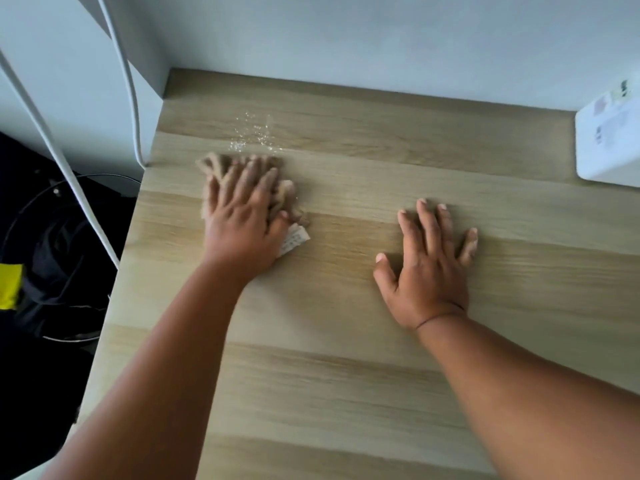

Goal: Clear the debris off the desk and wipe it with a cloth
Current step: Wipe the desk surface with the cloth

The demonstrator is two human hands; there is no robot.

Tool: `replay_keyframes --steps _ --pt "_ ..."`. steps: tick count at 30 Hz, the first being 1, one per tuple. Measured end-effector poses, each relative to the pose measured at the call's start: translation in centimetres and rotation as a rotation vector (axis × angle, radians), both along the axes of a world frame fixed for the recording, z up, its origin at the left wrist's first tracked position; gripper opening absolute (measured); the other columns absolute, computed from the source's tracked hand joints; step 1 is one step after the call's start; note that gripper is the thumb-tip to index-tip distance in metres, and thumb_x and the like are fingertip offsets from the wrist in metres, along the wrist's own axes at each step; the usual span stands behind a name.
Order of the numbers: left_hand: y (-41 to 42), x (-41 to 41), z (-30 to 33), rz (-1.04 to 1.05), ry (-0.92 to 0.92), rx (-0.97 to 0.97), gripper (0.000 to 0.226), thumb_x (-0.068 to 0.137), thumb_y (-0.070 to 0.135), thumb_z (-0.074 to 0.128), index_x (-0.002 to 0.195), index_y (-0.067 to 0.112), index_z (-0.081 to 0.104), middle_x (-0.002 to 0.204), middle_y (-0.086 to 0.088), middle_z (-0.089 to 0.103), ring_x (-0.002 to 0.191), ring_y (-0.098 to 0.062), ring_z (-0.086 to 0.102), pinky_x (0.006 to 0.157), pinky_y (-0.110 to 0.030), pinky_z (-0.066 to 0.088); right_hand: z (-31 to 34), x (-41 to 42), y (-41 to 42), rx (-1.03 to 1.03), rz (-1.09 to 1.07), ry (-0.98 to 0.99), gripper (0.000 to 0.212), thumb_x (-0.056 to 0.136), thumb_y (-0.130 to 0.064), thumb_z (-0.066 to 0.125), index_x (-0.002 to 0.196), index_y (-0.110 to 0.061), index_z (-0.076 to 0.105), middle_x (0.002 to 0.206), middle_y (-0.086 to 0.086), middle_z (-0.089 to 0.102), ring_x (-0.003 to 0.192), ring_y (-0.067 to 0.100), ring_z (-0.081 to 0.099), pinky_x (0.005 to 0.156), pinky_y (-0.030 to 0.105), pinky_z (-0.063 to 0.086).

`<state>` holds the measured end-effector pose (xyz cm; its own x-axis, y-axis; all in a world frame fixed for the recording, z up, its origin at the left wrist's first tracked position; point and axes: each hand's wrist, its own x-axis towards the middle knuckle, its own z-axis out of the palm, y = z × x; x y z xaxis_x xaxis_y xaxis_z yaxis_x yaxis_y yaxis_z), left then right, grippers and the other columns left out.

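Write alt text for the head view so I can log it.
A person's left hand presses a crumpled tan cloth flat on a light wooden desk, just short of scattered white crumbs. The right hand rests open on the desk, and a white box sits at the far right edge.
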<state>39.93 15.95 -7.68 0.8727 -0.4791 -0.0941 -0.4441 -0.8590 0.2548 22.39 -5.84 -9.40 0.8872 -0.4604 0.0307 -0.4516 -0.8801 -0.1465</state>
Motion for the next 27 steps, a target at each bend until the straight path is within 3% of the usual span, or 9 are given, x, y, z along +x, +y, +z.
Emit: replay_keyframes --steps 5,10,15,19,23,27 --pt "-1.8 -6.0 -0.6 -0.274 -0.116 -0.107 0.061 0.096 0.041 0.049 0.154 0.023 0.044 0.166 -0.001 0.031 0.157 -0.023 0.019 0.122 -0.058 0.020 -0.2 -0.1 0.0 -0.009 0.002 -0.004 0.074 0.086 -0.054 0.046 0.152 -0.020 0.043 0.168 0.006 0.024 0.157 0.033 0.015 0.119 0.071 0.008" --pt "2.7 -8.7 -1.0 -0.356 -0.162 -0.148 0.059 0.099 0.037 0.053 0.155 0.024 0.042 0.167 0.000 0.029 0.156 -0.024 0.024 0.120 -0.060 0.027 -0.2 -0.1 -0.1 -0.012 0.000 -0.012 0.075 0.085 -0.055 0.048 0.151 -0.020 0.043 0.168 0.006 0.024 0.157 0.033 0.016 0.120 0.071 0.008" --pt "6.5 -4.9 -0.4 -0.130 -0.128 -0.065 0.063 0.093 0.040 0.049 0.153 0.023 0.047 0.166 -0.001 0.032 0.156 -0.024 0.024 0.121 -0.059 0.025 -0.4 -0.1 -0.1 -0.020 0.005 -0.023 0.075 0.085 -0.056 0.049 0.151 -0.021 0.044 0.168 0.006 0.024 0.157 0.034 0.016 0.119 0.071 0.007" --pt "2.1 -2.1 0.1 0.055 -0.074 -0.040 0.068 0.087 0.039 0.047 0.153 0.022 0.046 0.167 -0.003 0.030 0.157 -0.024 0.020 0.125 -0.055 0.013 -0.4 -0.1 -0.2 -0.022 0.007 -0.011 0.075 0.085 -0.056 0.048 0.151 -0.021 0.043 0.169 0.006 0.023 0.157 0.034 0.016 0.119 0.071 0.008" --pt "-3.3 -1.9 0.0 -0.140 -0.045 -0.056 0.065 0.094 0.042 0.046 0.156 0.023 0.040 0.169 -0.001 0.023 0.158 -0.024 0.012 0.126 -0.057 0.009 -0.5 -0.1 -0.2 -0.021 0.004 -0.018 0.075 0.085 -0.055 0.049 0.152 -0.021 0.043 0.169 0.006 0.023 0.157 0.033 0.016 0.119 0.071 0.008" --pt "-5.0 -5.6 -0.4 -0.365 -0.101 -0.119 0.059 0.097 0.038 0.046 0.154 0.021 0.046 0.166 -0.002 0.031 0.157 -0.025 0.018 0.123 -0.060 0.019 -0.3 0.0 -0.2 -0.013 0.002 -0.003 0.074 0.086 -0.053 0.047 0.152 -0.021 0.042 0.169 0.005 0.023 0.157 0.033 0.017 0.119 0.071 0.009"
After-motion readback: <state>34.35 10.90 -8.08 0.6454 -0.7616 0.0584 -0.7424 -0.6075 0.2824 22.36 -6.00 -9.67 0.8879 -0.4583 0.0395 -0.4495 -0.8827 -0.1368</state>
